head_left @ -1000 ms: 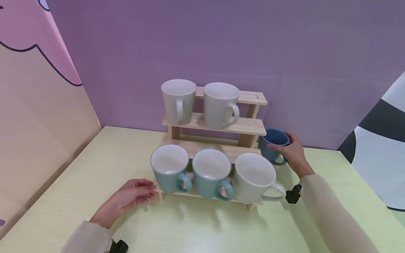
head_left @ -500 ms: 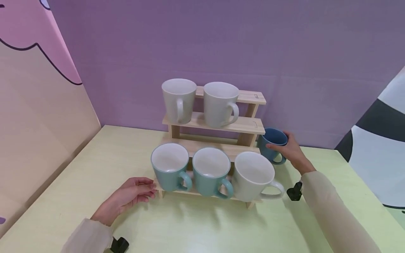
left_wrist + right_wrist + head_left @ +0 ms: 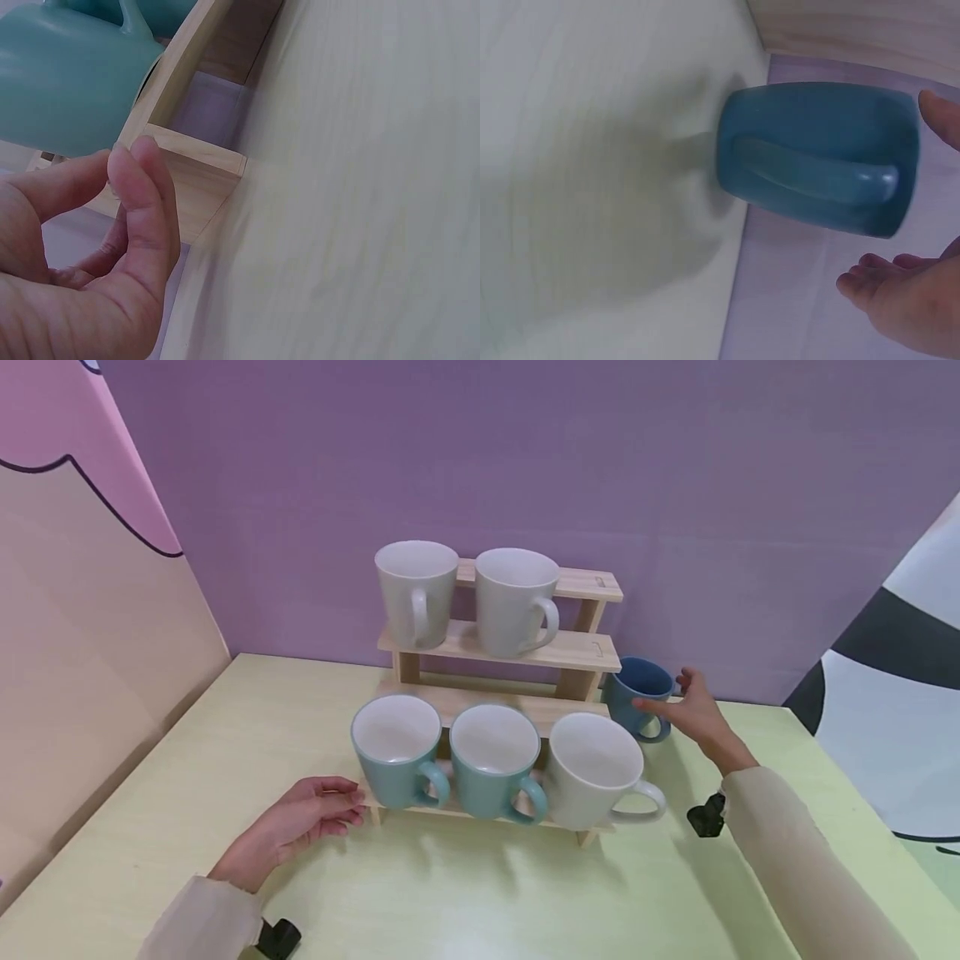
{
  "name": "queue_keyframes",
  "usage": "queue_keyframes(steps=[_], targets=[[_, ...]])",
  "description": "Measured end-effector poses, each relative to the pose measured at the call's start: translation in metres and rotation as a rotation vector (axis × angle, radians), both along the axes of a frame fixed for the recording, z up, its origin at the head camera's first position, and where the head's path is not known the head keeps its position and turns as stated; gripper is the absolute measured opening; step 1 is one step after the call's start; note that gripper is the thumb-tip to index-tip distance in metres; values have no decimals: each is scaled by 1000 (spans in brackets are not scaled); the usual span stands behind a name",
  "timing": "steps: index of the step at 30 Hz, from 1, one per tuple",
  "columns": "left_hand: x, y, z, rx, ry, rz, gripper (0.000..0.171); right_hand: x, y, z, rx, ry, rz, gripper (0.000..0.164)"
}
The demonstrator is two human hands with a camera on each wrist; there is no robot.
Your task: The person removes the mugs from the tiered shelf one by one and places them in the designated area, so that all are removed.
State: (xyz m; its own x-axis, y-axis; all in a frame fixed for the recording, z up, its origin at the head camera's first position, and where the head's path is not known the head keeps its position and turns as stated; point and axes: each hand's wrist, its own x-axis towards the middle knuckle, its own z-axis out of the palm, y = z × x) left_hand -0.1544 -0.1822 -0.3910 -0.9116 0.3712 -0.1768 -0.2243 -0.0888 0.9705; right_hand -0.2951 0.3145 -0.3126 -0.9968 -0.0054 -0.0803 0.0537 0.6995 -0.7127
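Observation:
The blue mug (image 3: 630,697) stands upright on the table at the rack's right end, its handle toward the front right. My right hand (image 3: 693,714) is spread beside it, the thumb near the rim and the fingers apart from its wall, as the right wrist view also shows. With thumb and fingertips, my left hand (image 3: 303,818) pinches the left end of the bottom shelf of a tiered wooden rack (image 3: 573,653). Two teal mugs (image 3: 393,777) and a white mug (image 3: 581,793) sit on that lowest shelf. Higher up are two more white mugs (image 3: 416,602).
The pale wooden table (image 3: 465,902) meets a purple backdrop (image 3: 712,527) close behind the rack. A printed panel (image 3: 862,735) stands at the right, and a beige and pink one (image 3: 90,610) rises along the left side.
My right hand has let go of the blue mug, its fingers lifting away to the right. The left hand stays at the rack's end. The head view has shifted slightly.

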Motion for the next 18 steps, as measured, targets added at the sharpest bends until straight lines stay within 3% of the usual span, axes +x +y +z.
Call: queue_keyframes(steps=[11,18], targets=[[0,-1,2,-9,5,-7,7,9,-2,31,44,26,67,110],[0,0,2,-9,-2,-7,7,11,-9,54,48,20,115,102]])
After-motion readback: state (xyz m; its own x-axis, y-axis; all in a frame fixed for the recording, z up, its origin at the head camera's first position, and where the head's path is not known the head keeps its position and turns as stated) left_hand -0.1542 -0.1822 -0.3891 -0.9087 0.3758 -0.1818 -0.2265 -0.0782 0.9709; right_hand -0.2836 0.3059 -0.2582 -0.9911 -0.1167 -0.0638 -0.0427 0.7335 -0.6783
